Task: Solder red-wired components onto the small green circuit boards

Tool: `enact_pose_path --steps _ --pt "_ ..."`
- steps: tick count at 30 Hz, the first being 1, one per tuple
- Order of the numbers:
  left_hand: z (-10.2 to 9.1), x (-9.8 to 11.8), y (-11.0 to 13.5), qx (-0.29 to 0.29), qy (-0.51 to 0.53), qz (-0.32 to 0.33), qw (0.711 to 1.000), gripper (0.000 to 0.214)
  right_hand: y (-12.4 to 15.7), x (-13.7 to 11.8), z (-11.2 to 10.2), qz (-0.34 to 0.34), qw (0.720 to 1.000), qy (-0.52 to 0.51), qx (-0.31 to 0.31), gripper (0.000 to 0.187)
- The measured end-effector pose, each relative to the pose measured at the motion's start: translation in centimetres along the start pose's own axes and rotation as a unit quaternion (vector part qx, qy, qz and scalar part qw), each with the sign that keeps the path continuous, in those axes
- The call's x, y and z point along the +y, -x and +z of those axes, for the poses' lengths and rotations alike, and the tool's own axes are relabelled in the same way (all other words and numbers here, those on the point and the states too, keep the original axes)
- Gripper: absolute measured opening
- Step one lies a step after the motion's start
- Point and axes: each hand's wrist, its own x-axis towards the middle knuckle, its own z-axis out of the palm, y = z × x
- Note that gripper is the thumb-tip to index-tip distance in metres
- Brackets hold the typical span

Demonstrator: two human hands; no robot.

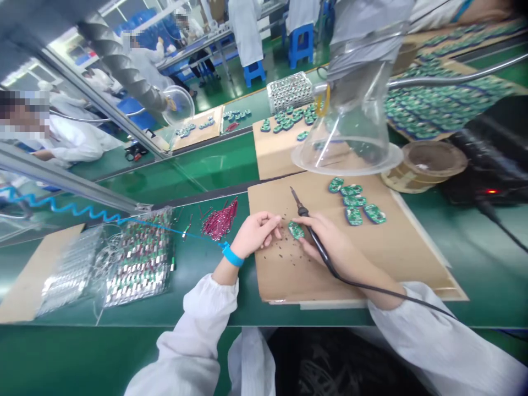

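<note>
In my right hand (336,242) is a soldering iron (320,247), its metal tip pointing up and away from me. The fingers of that hand also steady a small green circuit board (296,230) over the cardboard sheet (284,280). Just left of this board, my left hand (259,231) has its fingers curled into a pinch; whatever they may hold is too small or hidden. A blue wrist strap (232,254) circles the left wrist. Several more circuit boards (353,215) lie at the right on the cardboard, and dark specks are scattered near the hands.
A clear extraction hood (346,148) hangs above the cardboard's back edge. Red-sleeved parts (220,220) lie in a heap at left, beside bagged trays (138,264). At right stand a round pot (429,165) and a black box with a red light. Other people sit at benches beyond.
</note>
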Motion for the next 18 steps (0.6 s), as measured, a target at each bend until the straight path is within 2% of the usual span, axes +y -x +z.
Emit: enact_pose_path --steps 3,10,13,18 --pt "0.7 -0.2 -0.2 -0.012 0.014 -0.001 1.0 0.032 -0.1 -0.3 -0.1 0.005 1.0 -0.006 -0.002 0.045" --pt "0.3 -1.2 0.5 -0.041 0.07 -0.025 0.996 0.029 -0.2 -1.1 -0.5 0.001 1.0 -0.009 -0.005 0.045" --pt "0.4 -1.5 0.6 -0.038 0.052 -0.022 0.998 0.025 -0.1 -1.1 -0.6 0.005 1.0 -0.01 -0.013 0.045" --pt "0.9 -1.5 0.9 -0.04 -0.025 0.025 0.999 0.024 -0.3 -1.1 -0.4 0.012 1.0 0.001 -0.022 0.049"
